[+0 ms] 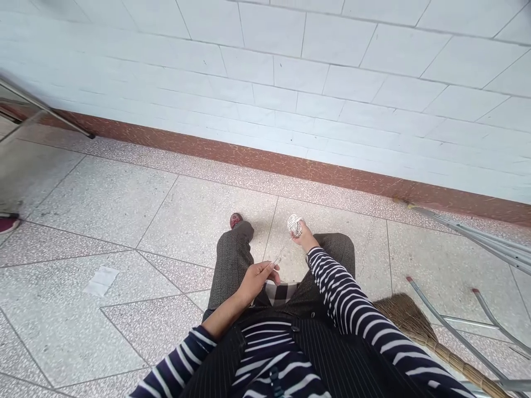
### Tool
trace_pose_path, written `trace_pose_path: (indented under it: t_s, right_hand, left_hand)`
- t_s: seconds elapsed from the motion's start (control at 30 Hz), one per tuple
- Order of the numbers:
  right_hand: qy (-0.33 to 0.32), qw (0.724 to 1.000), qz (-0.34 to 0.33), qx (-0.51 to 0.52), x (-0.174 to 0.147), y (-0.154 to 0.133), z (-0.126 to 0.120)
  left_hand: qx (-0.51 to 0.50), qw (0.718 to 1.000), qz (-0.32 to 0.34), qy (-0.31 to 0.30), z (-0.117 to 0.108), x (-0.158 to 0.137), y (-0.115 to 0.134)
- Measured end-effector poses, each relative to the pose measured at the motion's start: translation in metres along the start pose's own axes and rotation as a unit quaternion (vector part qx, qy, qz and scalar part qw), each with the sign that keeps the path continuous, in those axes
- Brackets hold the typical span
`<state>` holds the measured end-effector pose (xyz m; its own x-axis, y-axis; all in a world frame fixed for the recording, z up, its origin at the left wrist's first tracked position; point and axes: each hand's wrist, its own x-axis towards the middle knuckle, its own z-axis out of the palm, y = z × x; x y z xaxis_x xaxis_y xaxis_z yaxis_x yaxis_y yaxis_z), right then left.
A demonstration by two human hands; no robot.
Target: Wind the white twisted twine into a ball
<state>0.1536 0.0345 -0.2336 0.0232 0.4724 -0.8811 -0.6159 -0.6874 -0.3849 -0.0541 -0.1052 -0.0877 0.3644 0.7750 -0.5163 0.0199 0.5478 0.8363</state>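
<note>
A ball of white yarn [295, 225] sits in my right hand [306, 239], held out between my knees with the fingers curled around its lower side. Lower down and to the left, my left hand [259, 279] is near my lap, thumb and forefinger pinched together. From that pinch a thin pale strand of yarn [277, 260] sticks up towards the ball. Whether the strand runs unbroken to the ball is too fine to make out.
A straw broom [409, 318] lies at my right beside metal stool legs [442, 318]. Metal poles [468, 229] rest near the wall. A white paper [101, 280] lies on the tiled floor at left. Ahead stands a white tiled wall [274, 72]; a metal frame [45, 108] is far left.
</note>
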Motion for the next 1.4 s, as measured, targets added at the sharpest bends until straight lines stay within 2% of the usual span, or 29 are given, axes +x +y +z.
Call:
trace_pose_path:
  t_s: [0.1, 0.23, 0.33, 0.43, 0.57, 0.7, 0.87, 1.0, 1.17, 1.4]
  right_hand:
    - [0.043, 0.998, -0.033, 0.029, 0.007, -0.03, 0.007]
    - [0.056, 0.996, -0.064, 0.032, 0.008, -0.07, 0.013]
    - [0.056, 0.996, -0.064, 0.008, 0.0, -0.079, 0.014]
    - [0.046, 0.997, -0.055, -0.021, -0.016, -0.064, 0.011]
    - [0.037, 0.996, -0.065, -0.046, -0.046, -0.025, -0.003]
    - [0.022, 0.993, -0.092, -0.067, -0.08, 0.007, -0.02]
    - [-0.052, 0.99, -0.063, -0.115, -0.132, 0.038, -0.031]
    - [-0.111, 0.985, -0.076, -0.112, -0.172, 0.06, -0.03]
    - [-0.123, 0.986, -0.086, -0.075, -0.196, 0.071, -0.02]
    - [-0.111, 0.984, -0.114, -0.076, -0.204, 0.07, -0.013]
  left_hand:
    - [0.004, 1.0, 0.001, -0.005, 0.001, 0.006, 0.004]
    - [-0.013, 1.0, 0.007, -0.007, 0.004, 0.021, 0.011]
    - [-0.034, 0.999, 0.01, -0.009, 0.008, 0.033, 0.011]
    - [-0.058, 0.998, -0.001, -0.019, 0.011, 0.045, 0.008]
    - [-0.08, 0.997, -0.012, -0.016, 0.019, 0.055, 0.005]
    - [-0.048, 0.999, 0.016, -0.01, 0.025, 0.057, 0.006]
    - [0.054, 0.994, 0.082, 0.048, 0.026, 0.056, 0.004]
    - [0.051, 0.992, 0.096, 0.059, 0.028, 0.049, -0.003]
    - [0.032, 0.989, 0.096, 0.112, 0.038, 0.041, -0.006]
    - [0.04, 0.984, 0.145, 0.091, 0.046, 0.036, 0.009]
